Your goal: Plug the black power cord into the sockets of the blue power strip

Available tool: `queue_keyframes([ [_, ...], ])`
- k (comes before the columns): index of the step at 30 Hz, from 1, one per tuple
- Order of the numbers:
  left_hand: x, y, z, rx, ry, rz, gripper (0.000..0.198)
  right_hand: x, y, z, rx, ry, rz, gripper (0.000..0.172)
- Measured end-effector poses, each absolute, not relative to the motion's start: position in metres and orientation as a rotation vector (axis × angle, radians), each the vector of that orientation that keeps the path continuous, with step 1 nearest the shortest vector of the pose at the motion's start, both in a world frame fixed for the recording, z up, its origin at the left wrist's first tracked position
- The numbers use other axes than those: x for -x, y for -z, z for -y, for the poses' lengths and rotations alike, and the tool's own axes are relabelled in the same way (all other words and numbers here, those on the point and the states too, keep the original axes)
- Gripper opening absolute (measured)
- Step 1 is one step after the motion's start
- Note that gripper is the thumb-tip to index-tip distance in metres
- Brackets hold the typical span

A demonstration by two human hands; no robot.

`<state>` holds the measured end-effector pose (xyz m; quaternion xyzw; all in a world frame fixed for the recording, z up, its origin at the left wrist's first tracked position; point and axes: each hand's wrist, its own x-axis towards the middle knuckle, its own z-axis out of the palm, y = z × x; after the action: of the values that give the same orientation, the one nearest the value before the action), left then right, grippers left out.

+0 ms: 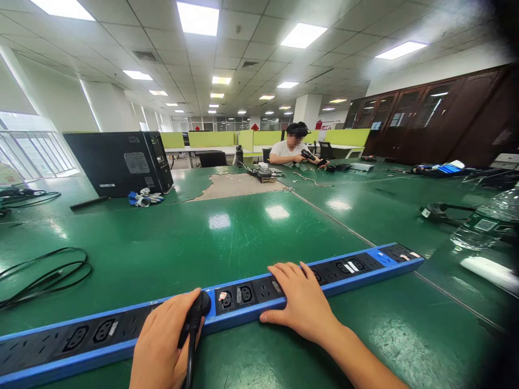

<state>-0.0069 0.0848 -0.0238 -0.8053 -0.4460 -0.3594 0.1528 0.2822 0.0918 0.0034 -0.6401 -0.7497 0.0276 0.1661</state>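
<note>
A long blue power strip with black sockets lies slantwise across the green table, running off the left edge of the view. My left hand is closed around a black plug at the strip's middle, and its cable hangs toward me. Whether the plug's prongs sit in a socket is hidden by my fingers. To the right, my right hand grips the strip from above, fingers over the far side and thumb along the near side. Several three-pin sockets show between the two hands.
Looped black cable lies at left. Behind it stand a black computer case and blue-white gloves. A clear bottle lies at right near a black headset-like object. Across the table, a person handles a dark tool.
</note>
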Motion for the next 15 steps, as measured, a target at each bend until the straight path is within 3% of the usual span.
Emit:
queue_keyframes([
  [15, 0.0062, 0.0232, -0.0849, 2.306, 1.040, 1.277, 0.034, -0.2824, -0.0038, -0.0920, 1.838, -0.071, 2.147, 0.090],
])
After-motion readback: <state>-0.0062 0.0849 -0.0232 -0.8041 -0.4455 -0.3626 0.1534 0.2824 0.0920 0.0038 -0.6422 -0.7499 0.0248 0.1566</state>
